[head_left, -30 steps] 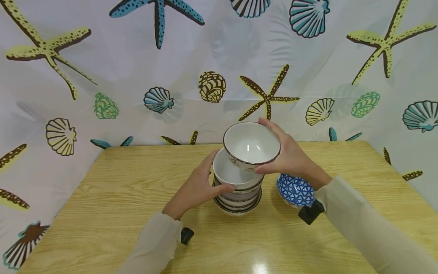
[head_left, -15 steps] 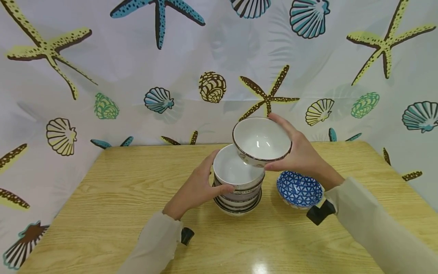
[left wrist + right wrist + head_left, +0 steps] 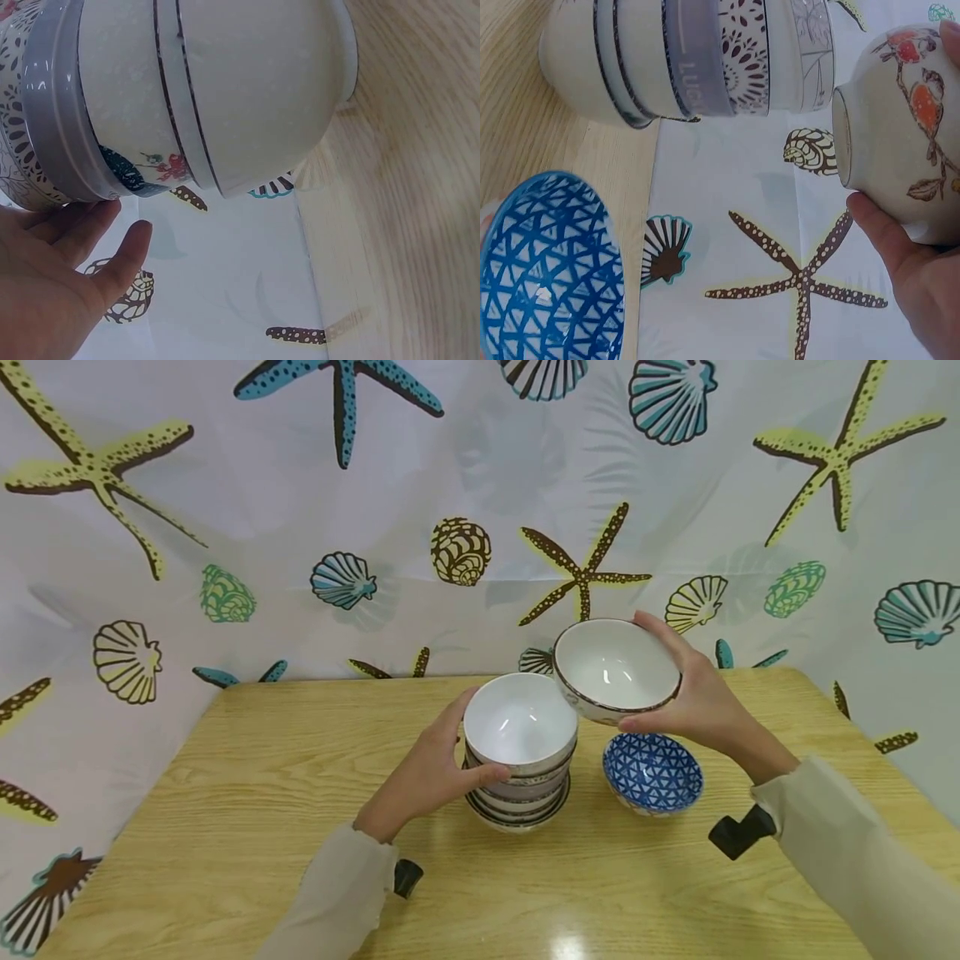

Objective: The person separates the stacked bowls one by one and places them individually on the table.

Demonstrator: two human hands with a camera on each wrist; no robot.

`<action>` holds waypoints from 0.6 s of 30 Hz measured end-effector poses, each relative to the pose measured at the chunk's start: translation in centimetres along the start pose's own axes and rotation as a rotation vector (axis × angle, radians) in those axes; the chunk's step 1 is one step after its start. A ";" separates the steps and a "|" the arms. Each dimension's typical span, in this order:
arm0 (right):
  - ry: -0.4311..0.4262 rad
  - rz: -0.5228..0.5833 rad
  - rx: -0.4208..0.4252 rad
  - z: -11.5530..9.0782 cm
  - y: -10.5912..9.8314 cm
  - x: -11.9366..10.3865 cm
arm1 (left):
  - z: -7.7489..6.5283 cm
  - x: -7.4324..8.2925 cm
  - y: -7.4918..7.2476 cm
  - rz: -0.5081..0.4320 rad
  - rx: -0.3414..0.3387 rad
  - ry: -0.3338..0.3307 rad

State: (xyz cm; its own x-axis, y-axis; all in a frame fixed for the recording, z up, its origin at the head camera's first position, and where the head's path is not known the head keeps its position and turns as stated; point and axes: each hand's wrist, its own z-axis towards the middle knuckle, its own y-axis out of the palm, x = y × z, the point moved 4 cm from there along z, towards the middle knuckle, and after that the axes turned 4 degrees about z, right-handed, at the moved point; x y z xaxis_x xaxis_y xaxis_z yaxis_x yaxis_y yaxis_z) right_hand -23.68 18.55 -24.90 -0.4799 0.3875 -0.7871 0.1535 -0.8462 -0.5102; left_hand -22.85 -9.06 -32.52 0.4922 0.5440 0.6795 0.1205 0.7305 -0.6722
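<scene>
My right hand (image 3: 697, 697) holds a white bowl (image 3: 617, 664) with a dark rim by its right side, thumb low and fingers near the far rim. In the right wrist view this bowl (image 3: 900, 127) shows painted birds and twigs on its outside. It is in the air, to the upper right of a stack of nested bowls (image 3: 517, 793). Around the left side of that stack my left hand (image 3: 431, 768) rests, thumb in front and fingers behind. The stack's top bowl (image 3: 521, 718) is white inside; lower ones show grey, cream and flowered sides (image 3: 135, 97).
A blue-and-white patterned bowl (image 3: 652, 772) sits on the wooden table (image 3: 300, 777), right of the stack and below the held bowl. Behind the table hangs a white cloth (image 3: 405, 635) printed with starfish and shells.
My right hand has carried the white bowl to the right, away from over the stack, uncovering the top bowl and the blue bowl. The left hand has stayed at the stack.
</scene>
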 end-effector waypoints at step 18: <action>0.074 -0.103 0.066 -3.5 -2.5 3.7 | -0.1 0.2 -0.1 0.026 -0.002 -0.031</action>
State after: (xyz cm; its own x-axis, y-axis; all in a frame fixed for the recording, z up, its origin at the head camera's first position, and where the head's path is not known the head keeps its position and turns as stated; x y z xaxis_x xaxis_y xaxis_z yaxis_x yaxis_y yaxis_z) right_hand -22.83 23.34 -27.72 -0.4252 0.4973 -0.7562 0.0483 -0.8219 -0.5676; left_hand -22.70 -9.07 -32.29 0.4686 0.5754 0.6703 0.1093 0.7152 -0.6904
